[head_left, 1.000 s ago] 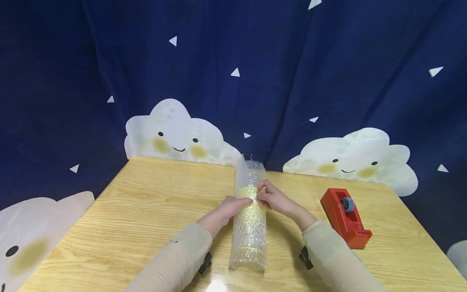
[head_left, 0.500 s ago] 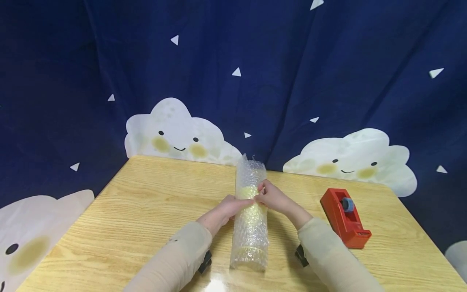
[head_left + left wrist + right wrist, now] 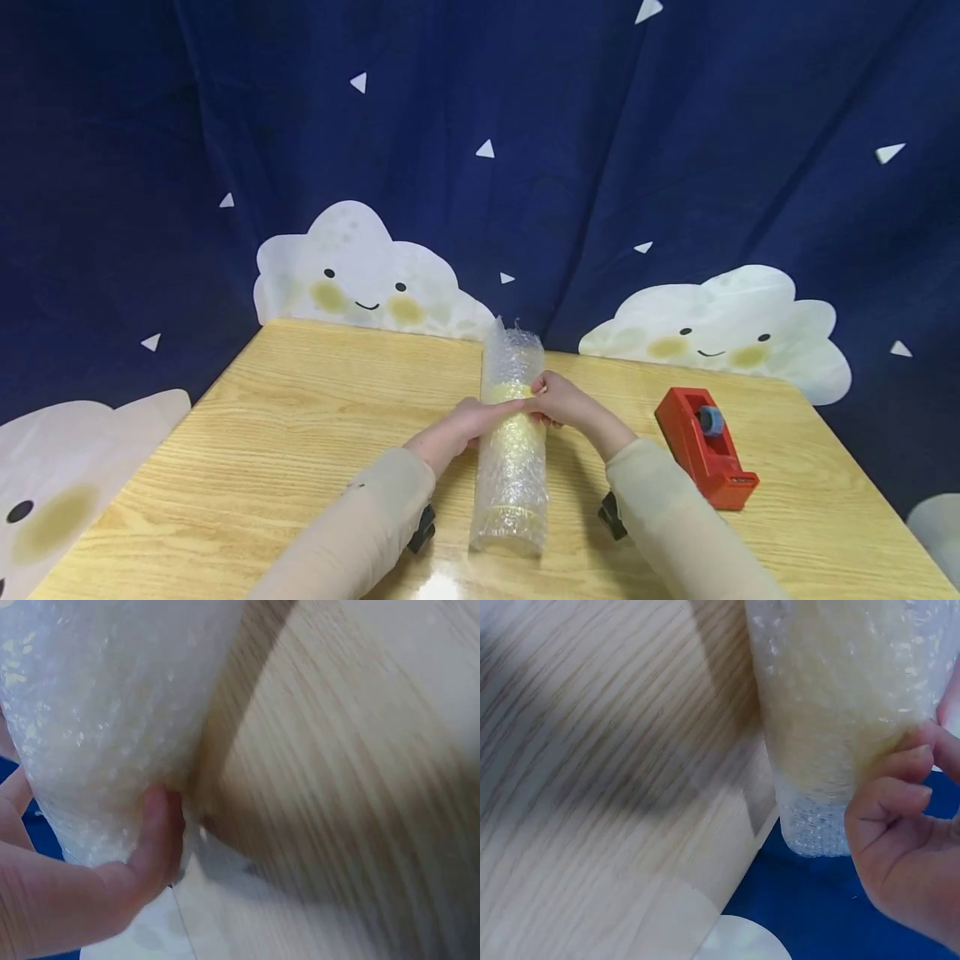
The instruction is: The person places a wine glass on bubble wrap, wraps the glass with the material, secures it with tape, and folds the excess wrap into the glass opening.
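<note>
A roll of bubble wrap (image 3: 513, 475) with something pale yellow inside lies lengthwise on the wooden table, in the middle of the head view. My left hand (image 3: 468, 419) grips it from the left, thumb across the top and fingers against its lower side; the left wrist view shows a fingertip (image 3: 156, 802) at the wrap. From the right, my right hand (image 3: 566, 403) pinches at the top of the wrap, beside the left thumb. Its other fingers (image 3: 889, 806) are curled in the right wrist view. What lies right under the pinch is hidden.
To the right, a red tape dispenser (image 3: 705, 450) with a blue roll of tape (image 3: 710, 421) stands on the wooden table (image 3: 337, 400). Behind the table's far edge hangs a dark blue curtain (image 3: 420, 125) printed with clouds and triangles.
My right hand has shifted slightly left over the top of the roll, and its fingers now meet the left thumb. The left thumb reaches a little farther across. The roll stays in place.
</note>
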Demonstrator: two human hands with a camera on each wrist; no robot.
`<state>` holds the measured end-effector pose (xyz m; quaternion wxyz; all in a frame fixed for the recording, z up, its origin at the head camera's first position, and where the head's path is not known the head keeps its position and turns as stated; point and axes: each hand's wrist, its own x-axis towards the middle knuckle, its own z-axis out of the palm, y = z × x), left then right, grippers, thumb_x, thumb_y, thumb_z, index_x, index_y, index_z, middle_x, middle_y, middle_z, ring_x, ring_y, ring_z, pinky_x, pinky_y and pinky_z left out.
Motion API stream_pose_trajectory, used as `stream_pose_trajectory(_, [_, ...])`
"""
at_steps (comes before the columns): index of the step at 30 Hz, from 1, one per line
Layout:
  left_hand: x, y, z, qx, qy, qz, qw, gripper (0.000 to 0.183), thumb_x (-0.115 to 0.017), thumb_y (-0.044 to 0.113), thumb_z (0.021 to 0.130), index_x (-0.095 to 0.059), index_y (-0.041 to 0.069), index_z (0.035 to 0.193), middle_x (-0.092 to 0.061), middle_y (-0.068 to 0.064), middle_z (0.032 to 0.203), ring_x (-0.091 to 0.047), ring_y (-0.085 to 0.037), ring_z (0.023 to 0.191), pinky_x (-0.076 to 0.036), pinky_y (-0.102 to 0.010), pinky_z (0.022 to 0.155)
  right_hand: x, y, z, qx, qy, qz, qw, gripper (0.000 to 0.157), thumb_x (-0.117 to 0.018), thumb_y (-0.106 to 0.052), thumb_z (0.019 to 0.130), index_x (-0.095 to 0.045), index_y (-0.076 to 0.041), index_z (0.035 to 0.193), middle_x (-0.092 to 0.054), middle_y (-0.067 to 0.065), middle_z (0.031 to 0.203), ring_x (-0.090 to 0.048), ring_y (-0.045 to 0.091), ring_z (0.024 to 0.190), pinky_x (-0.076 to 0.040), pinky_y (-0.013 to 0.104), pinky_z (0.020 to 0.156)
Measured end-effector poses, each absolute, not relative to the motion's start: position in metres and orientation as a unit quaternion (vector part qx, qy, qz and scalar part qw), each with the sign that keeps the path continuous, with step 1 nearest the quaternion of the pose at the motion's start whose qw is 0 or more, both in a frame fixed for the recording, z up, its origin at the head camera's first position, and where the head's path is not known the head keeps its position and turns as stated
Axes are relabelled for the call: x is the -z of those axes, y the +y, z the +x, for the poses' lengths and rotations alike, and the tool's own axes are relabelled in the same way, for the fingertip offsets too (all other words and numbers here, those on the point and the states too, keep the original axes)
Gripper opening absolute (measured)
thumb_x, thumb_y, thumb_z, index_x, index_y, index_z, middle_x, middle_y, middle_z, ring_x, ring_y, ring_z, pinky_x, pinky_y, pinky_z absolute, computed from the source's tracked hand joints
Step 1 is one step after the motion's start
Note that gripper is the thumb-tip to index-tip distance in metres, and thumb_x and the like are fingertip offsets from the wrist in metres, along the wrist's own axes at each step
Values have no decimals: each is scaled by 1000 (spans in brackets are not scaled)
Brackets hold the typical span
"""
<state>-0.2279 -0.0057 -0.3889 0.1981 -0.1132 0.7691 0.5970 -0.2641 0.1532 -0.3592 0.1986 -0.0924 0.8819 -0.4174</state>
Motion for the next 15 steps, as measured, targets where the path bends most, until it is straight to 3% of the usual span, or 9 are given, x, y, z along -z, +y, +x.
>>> stream_pose_trajectory(5, [390,-8,-230,-613,757,-106,200,103,-70,47,77,-17,-12,142,-29,-27,145,-59,-22,95,-52,-34,82,360,155,-267,446,859,-93,233,23,-55,-7,88,-35,-2,96,-49,-1,60,-41,8,51,-33,21,50])
stream_pose_trajectory(9, [392,-10,-230,-614,760,-97,190,90,-67,38,81,-24,-16,138,-41,-27,135,-61,-20,85,-53,-34,79,359,156,-269,461,841,-103,263,20,-50,-3,89,-33,-1,101,-50,0,66,-45,9,56,-36,21,53])
stream_pose_trajectory(15, [393,-9,-230,-607,767,-104,181,82,-67,39,80,-34,-14,134,-48,-21,126,-57,-16,79,-51,-28,70,354,150,-265,421,868,-116,238,17,-51,0,83,-35,-4,88,-48,-1,57,-41,7,48,-33,18,46])
